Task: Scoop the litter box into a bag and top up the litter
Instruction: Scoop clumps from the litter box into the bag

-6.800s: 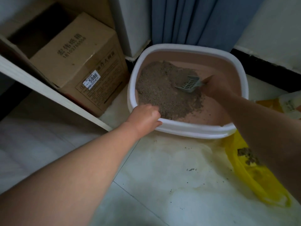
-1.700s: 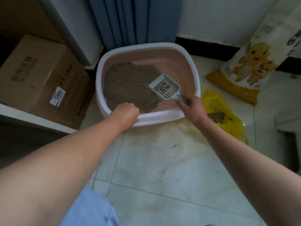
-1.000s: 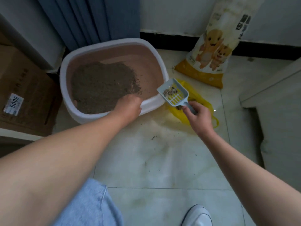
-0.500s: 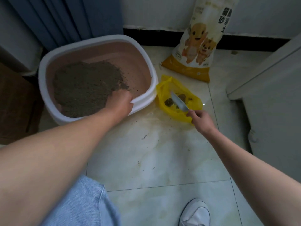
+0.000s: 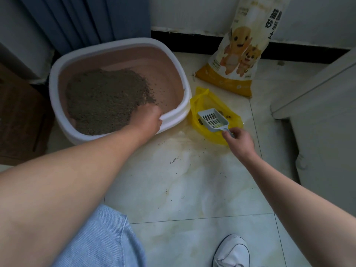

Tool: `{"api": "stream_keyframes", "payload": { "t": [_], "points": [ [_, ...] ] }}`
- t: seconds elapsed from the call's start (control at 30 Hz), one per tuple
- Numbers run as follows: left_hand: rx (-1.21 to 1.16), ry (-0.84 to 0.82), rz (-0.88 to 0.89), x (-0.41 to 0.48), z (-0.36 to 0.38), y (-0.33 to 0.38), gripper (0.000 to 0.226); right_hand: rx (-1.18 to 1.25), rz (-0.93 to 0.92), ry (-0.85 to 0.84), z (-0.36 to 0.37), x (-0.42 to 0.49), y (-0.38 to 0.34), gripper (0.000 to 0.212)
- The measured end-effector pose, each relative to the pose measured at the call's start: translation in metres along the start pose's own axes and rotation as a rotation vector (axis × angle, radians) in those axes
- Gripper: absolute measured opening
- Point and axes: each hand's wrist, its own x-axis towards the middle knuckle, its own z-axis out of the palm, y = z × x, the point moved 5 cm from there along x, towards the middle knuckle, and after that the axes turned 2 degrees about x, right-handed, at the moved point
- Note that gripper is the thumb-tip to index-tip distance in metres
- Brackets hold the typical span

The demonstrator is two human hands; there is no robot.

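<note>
Hands first: left hand [image 5: 148, 120] reaches forward, fingers curled over the near right rim of the box [image 5: 115, 45]. Right hand [image 5: 238, 141], arm stretched out, pinches the handle of the scoop [image 5: 212, 119].

Scoop is over the open bag [image 5: 213, 138], just right of the box; it is grey and slotted, face up, with no clumps seen in it.

Bag is yellow and lies on the floor [image 5: 192, 189]; dark clumps are inside, partly hidden by the scoop.

Box has a white rim and pink inside. Litter [image 5: 106, 99] is heaped to the left; bottom at right is bare.

Sack [image 5: 238, 54] stands at far right by the wall. Stray grains [image 5: 174, 160] lie on the floor.
</note>
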Motion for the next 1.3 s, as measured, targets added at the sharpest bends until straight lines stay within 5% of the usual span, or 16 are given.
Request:
{"api": "stream_keyframes", "payload": {
  "t": [0.23,0.57,1.03,1.3],
  "points": [
    [0.007,0.008,-0.002,0.001,0.000,-0.001,0.017,0.005,-0.021,0.091,-0.009,-0.009,-0.001,0.022],
    [0.022,-0.002,-0.007,0.001,-0.001,0.002,0.018,0.294,0.174,-0.119,-0.005,-0.005,0.001,0.058],
    [0.083,-0.017,-0.004,0.004,0.002,0.004,0.017,0.196,0.083,-0.047,-0.001,-0.002,0.000,0.040],
    [0.315,-0.170,0.120,-0.002,0.008,0.014,0.023,0.194,0.002,-0.014,-0.002,-0.010,0.000,0.036]
  ]
}}
